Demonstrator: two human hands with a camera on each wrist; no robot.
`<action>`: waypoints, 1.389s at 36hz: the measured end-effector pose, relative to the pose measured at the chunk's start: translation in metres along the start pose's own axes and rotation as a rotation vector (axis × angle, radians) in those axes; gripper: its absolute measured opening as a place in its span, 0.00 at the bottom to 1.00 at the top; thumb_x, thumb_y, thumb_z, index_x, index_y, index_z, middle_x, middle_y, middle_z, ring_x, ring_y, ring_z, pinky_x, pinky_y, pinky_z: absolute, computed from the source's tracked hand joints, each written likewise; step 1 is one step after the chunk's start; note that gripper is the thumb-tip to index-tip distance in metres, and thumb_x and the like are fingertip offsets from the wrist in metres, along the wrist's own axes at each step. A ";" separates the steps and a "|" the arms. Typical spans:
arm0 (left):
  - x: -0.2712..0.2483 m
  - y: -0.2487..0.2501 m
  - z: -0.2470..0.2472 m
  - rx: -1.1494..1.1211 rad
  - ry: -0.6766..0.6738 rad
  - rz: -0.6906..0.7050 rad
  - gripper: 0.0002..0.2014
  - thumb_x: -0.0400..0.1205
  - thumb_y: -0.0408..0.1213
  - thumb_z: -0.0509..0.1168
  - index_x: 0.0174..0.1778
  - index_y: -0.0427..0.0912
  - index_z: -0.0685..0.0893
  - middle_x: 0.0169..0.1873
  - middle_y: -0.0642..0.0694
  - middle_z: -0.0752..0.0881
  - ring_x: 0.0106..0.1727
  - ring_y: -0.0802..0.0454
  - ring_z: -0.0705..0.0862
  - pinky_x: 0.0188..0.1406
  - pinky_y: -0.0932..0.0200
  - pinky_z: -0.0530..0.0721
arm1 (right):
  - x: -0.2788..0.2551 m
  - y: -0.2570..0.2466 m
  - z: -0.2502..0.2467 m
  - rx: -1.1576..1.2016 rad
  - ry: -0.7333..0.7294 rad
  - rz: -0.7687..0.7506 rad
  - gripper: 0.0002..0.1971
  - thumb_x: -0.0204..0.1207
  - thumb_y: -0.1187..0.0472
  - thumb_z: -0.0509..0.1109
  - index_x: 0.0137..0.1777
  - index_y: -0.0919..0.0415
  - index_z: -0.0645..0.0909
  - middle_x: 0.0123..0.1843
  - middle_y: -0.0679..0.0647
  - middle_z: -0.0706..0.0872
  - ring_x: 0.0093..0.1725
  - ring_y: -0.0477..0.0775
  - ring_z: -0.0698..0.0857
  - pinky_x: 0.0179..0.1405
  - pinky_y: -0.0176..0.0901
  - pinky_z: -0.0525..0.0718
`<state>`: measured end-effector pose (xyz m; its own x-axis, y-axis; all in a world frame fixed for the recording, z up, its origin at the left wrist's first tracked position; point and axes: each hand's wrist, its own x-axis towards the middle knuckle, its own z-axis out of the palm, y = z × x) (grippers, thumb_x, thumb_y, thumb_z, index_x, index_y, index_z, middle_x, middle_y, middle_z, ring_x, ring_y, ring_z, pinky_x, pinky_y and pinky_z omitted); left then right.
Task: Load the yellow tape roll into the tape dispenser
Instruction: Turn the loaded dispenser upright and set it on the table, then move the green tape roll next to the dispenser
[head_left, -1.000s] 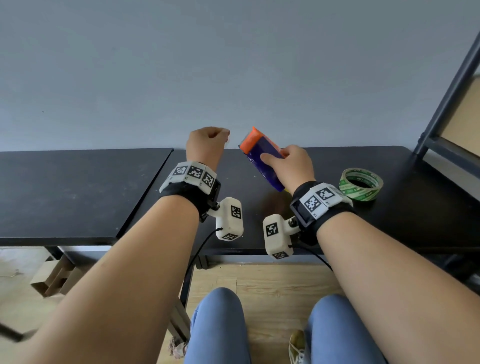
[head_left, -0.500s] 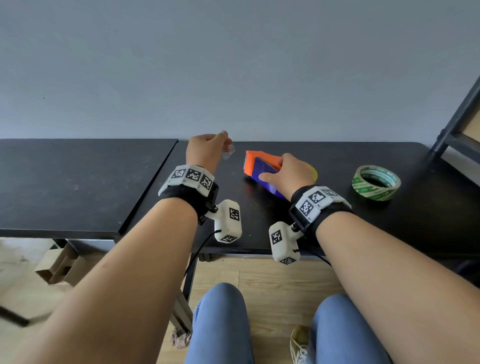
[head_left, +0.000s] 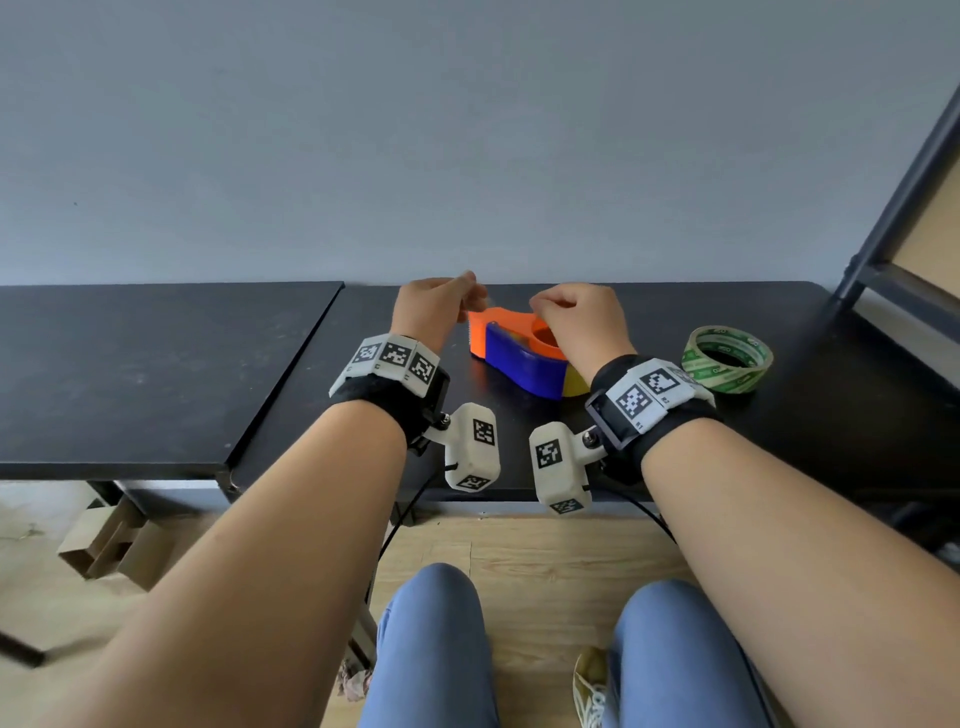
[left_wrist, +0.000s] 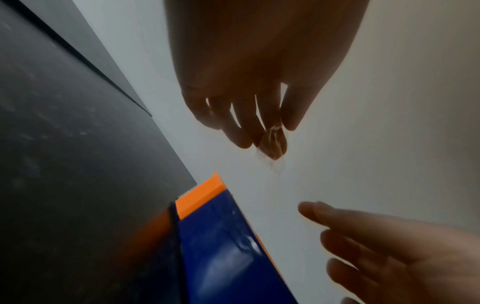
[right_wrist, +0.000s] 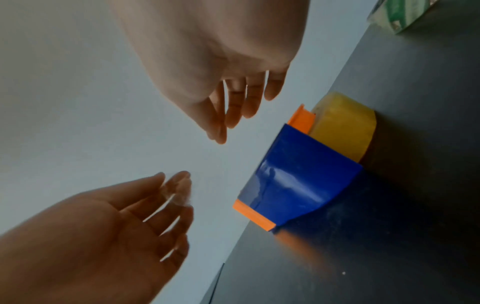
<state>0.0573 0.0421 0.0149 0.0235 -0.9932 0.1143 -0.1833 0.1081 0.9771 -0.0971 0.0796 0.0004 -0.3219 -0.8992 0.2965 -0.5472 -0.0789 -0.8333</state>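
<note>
Left hand (left_wrist: 249, 67), seemingly clear tape scrap (left_wrist: 271, 144)

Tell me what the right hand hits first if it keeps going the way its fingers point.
Probably the left hand: the right hand points its fingers at it across a bare gap above the dispenser. Depth is unclear, so it might pass beside it.

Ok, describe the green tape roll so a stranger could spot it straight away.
Start at the black table against the grey wall and follow it toward its right end. Past the blue and orange tape dispenser lies the green tape roll, flat on the tabletop. Its green printed band sets it apart; the loaded roll is yellow.
</note>
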 end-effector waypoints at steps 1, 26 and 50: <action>-0.003 0.002 0.003 0.003 -0.016 0.001 0.13 0.84 0.41 0.63 0.45 0.39 0.91 0.33 0.52 0.88 0.23 0.67 0.80 0.16 0.81 0.69 | -0.002 -0.001 -0.002 0.023 -0.014 0.005 0.10 0.79 0.59 0.68 0.51 0.57 0.91 0.49 0.51 0.92 0.48 0.47 0.85 0.55 0.44 0.84; -0.045 0.014 0.107 0.260 -0.085 0.146 0.15 0.82 0.45 0.67 0.37 0.40 0.92 0.15 0.54 0.74 0.21 0.58 0.71 0.24 0.64 0.68 | -0.024 0.019 -0.077 0.152 0.006 0.256 0.09 0.70 0.62 0.67 0.31 0.62 0.74 0.34 0.60 0.71 0.37 0.56 0.70 0.41 0.50 0.67; -0.038 0.013 0.199 0.411 -0.220 0.219 0.11 0.81 0.33 0.63 0.54 0.45 0.90 0.54 0.47 0.91 0.55 0.49 0.88 0.50 0.61 0.82 | 0.000 0.086 -0.148 -0.051 0.051 0.425 0.10 0.74 0.59 0.63 0.31 0.57 0.74 0.35 0.52 0.78 0.47 0.61 0.80 0.61 0.60 0.76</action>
<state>-0.1416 0.0721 -0.0121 -0.2582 -0.9396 0.2247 -0.5331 0.3325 0.7780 -0.2586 0.1368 -0.0016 -0.5643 -0.8244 -0.0444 -0.3947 0.3166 -0.8625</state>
